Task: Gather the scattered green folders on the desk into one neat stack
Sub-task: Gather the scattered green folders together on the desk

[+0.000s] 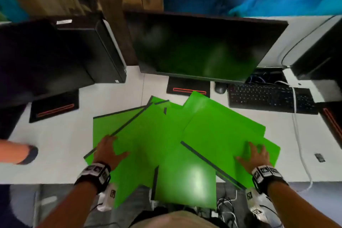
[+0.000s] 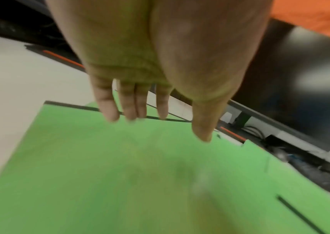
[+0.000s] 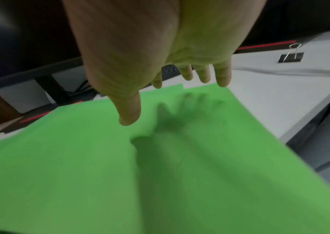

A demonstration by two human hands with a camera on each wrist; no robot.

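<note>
Several bright green folders (image 1: pixel 162 140) with dark spine edges lie fanned and overlapping on the white desk (image 1: pixel 46 153); some hang over its near edge. My left hand (image 1: pixel 108 151) is spread flat over the left side of the pile, fingers straight, at a folder's dark edge (image 2: pixel 76 107). My right hand (image 1: pixel 254 155) is spread above the right-hand folders (image 3: pixel 180 158), fingers straight, casting a shadow on the green sheet. In both wrist views the left hand (image 2: pixel 154 125) and right hand (image 3: pixel 172 102) hold nothing.
A dark monitor (image 1: pixel 199 46) with its stand stands behind the pile, a black computer case (image 1: pixel 55 53) at back left, a keyboard (image 1: pixel 270 98) and white cable at right. A binder clip (image 3: pixel 291 55) lies on the desk to the right. Someone's arm (image 1: pixel 18 152) rests at the left edge.
</note>
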